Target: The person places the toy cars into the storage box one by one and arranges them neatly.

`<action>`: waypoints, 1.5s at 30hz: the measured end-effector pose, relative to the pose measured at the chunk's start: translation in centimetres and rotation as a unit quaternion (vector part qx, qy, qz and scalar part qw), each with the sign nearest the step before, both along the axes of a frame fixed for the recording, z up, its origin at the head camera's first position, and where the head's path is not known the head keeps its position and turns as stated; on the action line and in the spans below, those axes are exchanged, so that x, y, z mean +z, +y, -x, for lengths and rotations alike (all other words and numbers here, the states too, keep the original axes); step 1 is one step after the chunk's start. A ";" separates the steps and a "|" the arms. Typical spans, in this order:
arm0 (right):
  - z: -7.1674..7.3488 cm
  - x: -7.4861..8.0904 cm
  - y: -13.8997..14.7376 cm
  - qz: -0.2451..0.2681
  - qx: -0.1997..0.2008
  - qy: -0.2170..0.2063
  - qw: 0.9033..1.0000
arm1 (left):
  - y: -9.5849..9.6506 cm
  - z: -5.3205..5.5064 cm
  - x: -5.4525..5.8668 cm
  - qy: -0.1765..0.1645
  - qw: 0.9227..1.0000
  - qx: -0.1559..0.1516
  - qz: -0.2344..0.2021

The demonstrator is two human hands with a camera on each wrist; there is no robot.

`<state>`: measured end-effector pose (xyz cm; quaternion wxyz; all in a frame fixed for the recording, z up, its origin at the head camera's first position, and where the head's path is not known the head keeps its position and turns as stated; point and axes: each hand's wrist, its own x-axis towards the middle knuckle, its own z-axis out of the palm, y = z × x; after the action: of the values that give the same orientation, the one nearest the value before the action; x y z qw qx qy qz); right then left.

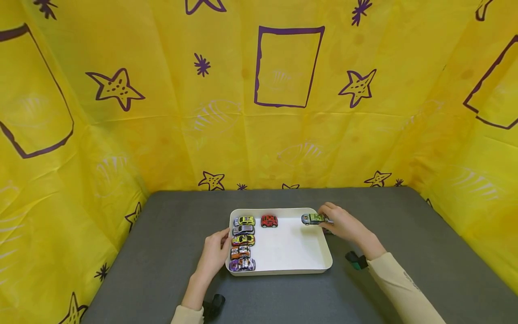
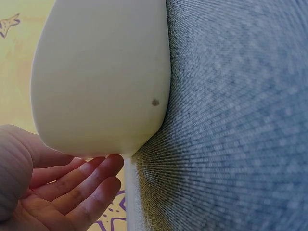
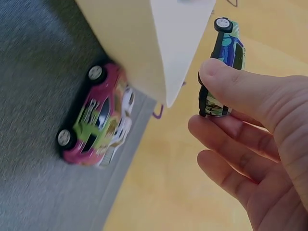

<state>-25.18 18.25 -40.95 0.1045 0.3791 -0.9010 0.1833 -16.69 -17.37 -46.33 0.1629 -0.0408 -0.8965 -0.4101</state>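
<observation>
A white tray [image 1: 291,252] lies on the dark table, with several toy cars in a column along its left side. A red toy car [image 1: 269,221] stands apart near the back wall. My left hand [image 1: 214,252] touches the tray's left wall from outside, its fingers [image 2: 98,192] fairly straight. Over the tray's back right corner, my right hand [image 1: 341,222] pinches a green and blue toy car [image 3: 232,50] between thumb and fingers. On the table beside the tray's right wall is a pink and green toy car [image 3: 98,115], with white bodywork partly hidden behind it.
The column holds a yellow car [image 1: 244,221] at the back and a purple car [image 1: 242,264] at the front. Yellow patterned cloth [image 1: 243,144] hangs behind the table [image 1: 186,207] and along both sides. Dark straps sit at both wrists.
</observation>
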 end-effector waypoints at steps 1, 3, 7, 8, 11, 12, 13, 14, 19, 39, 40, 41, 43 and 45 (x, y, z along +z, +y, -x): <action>0.0 0.0 -0.2 -0.002 0.002 -0.002 1.000 | 0.0 0.0 0.0 -0.001 1.000 0.000 0.000; 0.1 0.0 -0.7 -0.003 0.004 -0.008 1.000 | 0.0 0.0 0.0 -0.002 1.000 -0.001 0.000; 0.3 -0.1 -1.5 -0.011 0.006 -0.016 1.000 | -0.1 0.0 0.0 -0.003 1.000 -0.003 -0.002; 0.3 -0.1 -1.7 -0.013 0.006 -0.019 1.000 | -0.1 0.0 0.0 -0.003 1.000 -0.003 -0.003; 0.4 -0.2 -2.3 -0.020 0.004 -0.028 0.999 | -0.1 0.0 0.0 -0.002 1.000 -0.004 -0.002; 0.4 -0.2 -2.4 -0.022 0.003 -0.030 0.999 | -0.1 0.0 0.0 -0.001 1.000 -0.004 -0.001; 0.4 -0.1 -2.6 -0.024 0.002 -0.032 0.999 | -0.1 0.0 0.0 0.001 1.000 -0.004 -0.001; 0.5 -0.1 -2.8 -0.025 0.002 -0.034 0.999 | -0.1 0.0 0.0 0.003 1.000 -0.005 0.000; 0.6 0.0 -3.4 -0.038 0.003 -0.038 0.999 | -0.1 0.0 0.0 0.005 1.000 -0.007 0.001; 1.5 -0.6 -6.2 -0.047 0.056 -0.021 0.997 | -0.1 0.0 0.3 0.007 1.000 -0.010 -0.002; 1.5 -0.6 -6.3 -0.048 0.059 -0.020 0.997 | -0.1 0.0 0.3 0.008 1.000 -0.010 -0.001; 1.5 -0.6 -6.4 -0.049 0.063 -0.020 0.997 | -0.1 0.0 0.3 0.007 1.000 -0.010 -0.002; 1.5 -0.6 -6.7 -0.051 0.070 -0.020 0.996 | -0.1 0.0 0.2 0.006 1.000 -0.009 -0.002; 1.6 -0.7 -7.0 -0.052 0.074 -0.019 0.996 | -0.1 0.0 0.2 0.008 1.000 -0.009 -0.002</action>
<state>-26.74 11.24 -41.61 0.0539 0.4458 -0.8808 0.1503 -16.72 -17.50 -46.11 0.1661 -0.0516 -0.8938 -0.4133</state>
